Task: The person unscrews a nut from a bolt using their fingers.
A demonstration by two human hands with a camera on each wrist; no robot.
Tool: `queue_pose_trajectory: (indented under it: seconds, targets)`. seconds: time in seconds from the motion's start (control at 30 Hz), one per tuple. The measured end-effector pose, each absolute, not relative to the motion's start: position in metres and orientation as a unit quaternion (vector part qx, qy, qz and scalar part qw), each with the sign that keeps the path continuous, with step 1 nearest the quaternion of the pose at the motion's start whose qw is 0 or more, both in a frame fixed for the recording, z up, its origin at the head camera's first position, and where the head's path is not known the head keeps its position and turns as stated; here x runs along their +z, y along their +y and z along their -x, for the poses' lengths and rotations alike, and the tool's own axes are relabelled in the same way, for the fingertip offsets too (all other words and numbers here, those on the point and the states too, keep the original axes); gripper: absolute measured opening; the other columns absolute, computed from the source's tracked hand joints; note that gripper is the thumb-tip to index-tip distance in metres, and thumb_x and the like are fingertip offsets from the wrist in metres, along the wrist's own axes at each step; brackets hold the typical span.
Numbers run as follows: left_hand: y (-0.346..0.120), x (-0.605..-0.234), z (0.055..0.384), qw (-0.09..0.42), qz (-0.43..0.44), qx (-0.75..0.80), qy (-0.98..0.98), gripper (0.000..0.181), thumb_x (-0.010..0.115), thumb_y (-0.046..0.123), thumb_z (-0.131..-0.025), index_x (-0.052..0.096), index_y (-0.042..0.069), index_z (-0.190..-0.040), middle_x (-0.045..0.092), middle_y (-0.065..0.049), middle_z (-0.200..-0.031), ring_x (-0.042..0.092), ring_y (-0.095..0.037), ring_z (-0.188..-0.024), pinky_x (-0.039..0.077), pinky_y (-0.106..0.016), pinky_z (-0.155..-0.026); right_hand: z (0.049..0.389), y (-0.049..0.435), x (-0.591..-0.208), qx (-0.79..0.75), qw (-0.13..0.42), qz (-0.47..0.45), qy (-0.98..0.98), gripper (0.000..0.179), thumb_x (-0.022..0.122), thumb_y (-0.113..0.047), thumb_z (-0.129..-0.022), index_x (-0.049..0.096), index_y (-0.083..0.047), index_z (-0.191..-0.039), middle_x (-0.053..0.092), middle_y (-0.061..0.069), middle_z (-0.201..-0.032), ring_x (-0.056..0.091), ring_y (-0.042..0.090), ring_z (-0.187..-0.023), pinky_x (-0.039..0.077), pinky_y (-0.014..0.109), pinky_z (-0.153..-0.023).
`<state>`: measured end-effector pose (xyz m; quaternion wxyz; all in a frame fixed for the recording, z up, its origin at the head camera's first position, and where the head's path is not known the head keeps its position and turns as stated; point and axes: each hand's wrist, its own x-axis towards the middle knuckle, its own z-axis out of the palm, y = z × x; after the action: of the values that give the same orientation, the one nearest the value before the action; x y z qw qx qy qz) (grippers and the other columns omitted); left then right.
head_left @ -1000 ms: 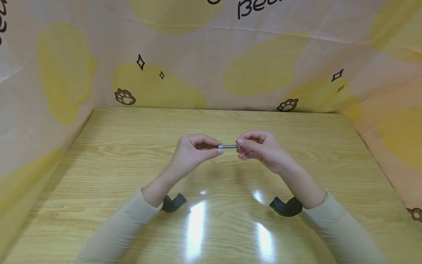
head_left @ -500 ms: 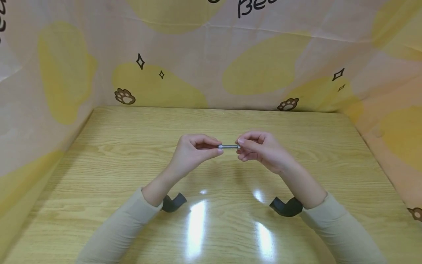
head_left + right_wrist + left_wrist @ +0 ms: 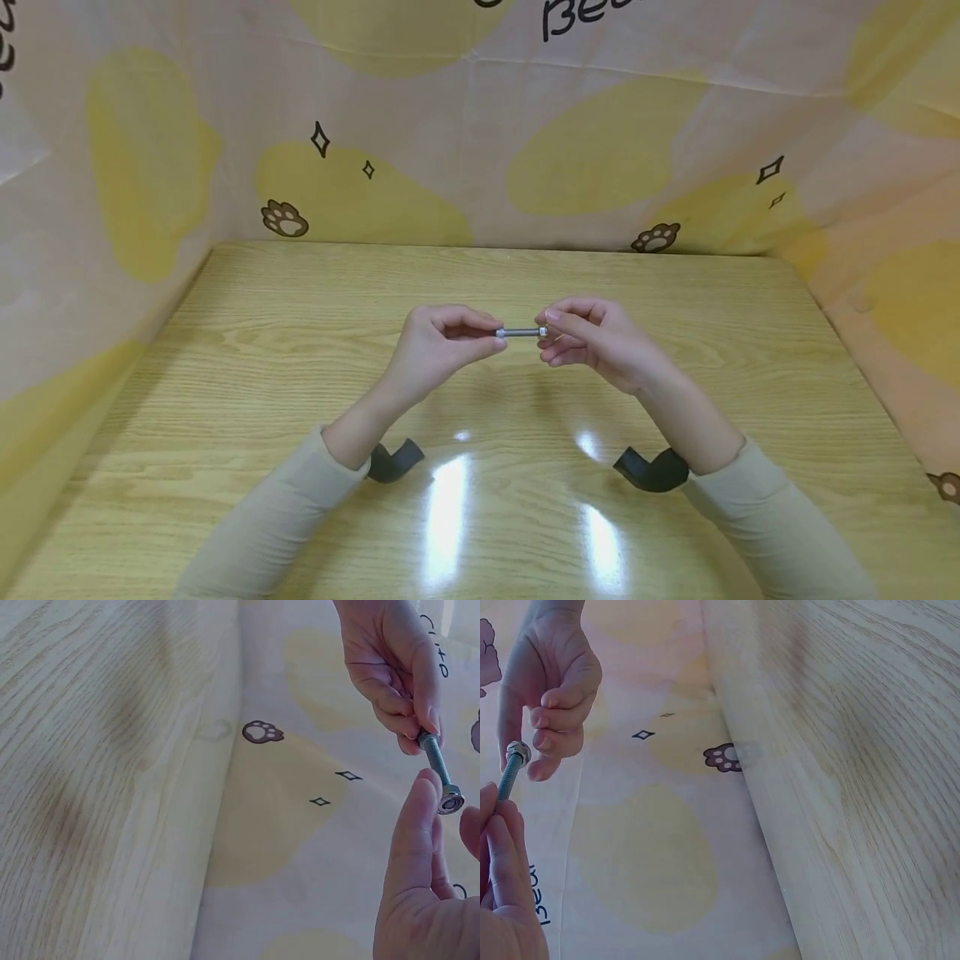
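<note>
Level above the table in the head view is a metal bolt. My left hand pinches its head end between thumb and fingertips. A nut sits on the bolt's other end; its round end face shows in the right wrist view. My right hand is at that nut. In the right wrist view, its index finger lies along the bolt close to the nut, while the thumb stands apart from it. The left wrist view shows the threaded shank between the two hands.
Below the hands lies a wood-grain table with bright light reflections near its front. A patterned cloth with yellow patches hangs behind it and at both sides. Black curved pieces stick out at both wrists.
The right thumb has lifted slightly off the nut, so more of the nut shows. The left hand keeps its pinch on the bolt, nearly still.
</note>
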<state>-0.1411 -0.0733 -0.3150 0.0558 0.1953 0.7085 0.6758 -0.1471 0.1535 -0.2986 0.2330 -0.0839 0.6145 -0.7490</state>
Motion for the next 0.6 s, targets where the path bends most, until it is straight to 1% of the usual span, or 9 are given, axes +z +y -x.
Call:
queue_pose_trajectory:
  seconds: [0.1,0.3,0.37,0.43,0.5,0.6]
  targets:
    - [-0.0733,-0.3151,0.1411,0.057,-0.194,0.677,0.708,0.016,0.074,0.001,-0.078,0.070,-0.004,-0.092,0.069,-0.012,-0.091,0.067,-0.022,-0.077,0.057,-0.033,-0.071,0.1471,0.1533,-0.2995,-0.749,0.235,0.081,0.614,0.016,0.053,-0.001,-0.093,0.066,-0.007,-0.088,0.066,0.006,-0.076,0.066,0.013,-0.066,0.056,0.025,-0.066]
    - [-0.0741,-0.3164,0.1416,0.061,-0.189,0.681,0.704,0.016,0.074,0.001,-0.078,0.070,-0.004,-0.092,0.069,-0.012,-0.091,0.067,-0.022,-0.077,0.057,-0.033,-0.072,0.1483,0.1539,-0.3023,-0.737,0.215,0.106,0.632,0.021,0.057,0.010,-0.085,0.067,-0.008,-0.089,0.066,0.003,-0.082,0.066,0.012,-0.075,0.055,0.027,-0.077]
    - [-0.0746,-0.3163,0.1413,0.064,-0.184,0.682,0.705,0.017,0.074,0.002,-0.077,0.070,-0.004,-0.092,0.069,-0.012,-0.091,0.067,-0.022,-0.077,0.057,-0.033,-0.072,0.1483,0.1540,-0.3029,-0.732,0.213,0.109,0.638,0.026,0.058,0.012,-0.083,0.068,-0.011,-0.091,0.067,0.002,-0.086,0.065,0.011,-0.077,0.054,0.027,-0.079]
    - [-0.0750,-0.3162,0.1411,0.066,-0.181,0.681,0.706,0.017,0.074,0.002,-0.077,0.070,-0.004,-0.093,0.069,-0.012,-0.091,0.067,-0.022,-0.077,0.057,-0.033,-0.072,0.1485,0.1537,-0.3033,-0.734,0.215,0.108,0.635,0.024,0.059,0.010,-0.084,0.067,-0.011,-0.093,0.066,0.003,-0.088,0.066,0.012,-0.079,0.054,0.028,-0.080]
    - [-0.0754,-0.3161,0.1412,0.065,-0.179,0.680,0.708,0.017,0.075,0.002,-0.077,0.070,-0.004,-0.093,0.069,-0.012,-0.091,0.068,-0.022,-0.077,0.057,-0.033,-0.072,0.1489,0.1530,-0.3038,-0.736,0.220,0.104,0.632,0.019,0.058,0.004,-0.088,0.067,-0.011,-0.094,0.066,0.004,-0.088,0.066,0.013,-0.078,0.055,0.028,-0.078]
    - [-0.0759,-0.3164,0.1419,0.062,-0.181,0.678,0.709,0.017,0.075,0.002,-0.077,0.070,-0.003,-0.092,0.069,-0.012,-0.091,0.068,-0.022,-0.077,0.057,-0.033,-0.071,0.1501,0.1520,-0.3048,-0.740,0.228,0.098,0.625,0.013,0.056,-0.004,-0.092,0.067,-0.010,-0.093,0.066,0.006,-0.083,0.067,0.015,-0.074,0.056,0.028,-0.073]
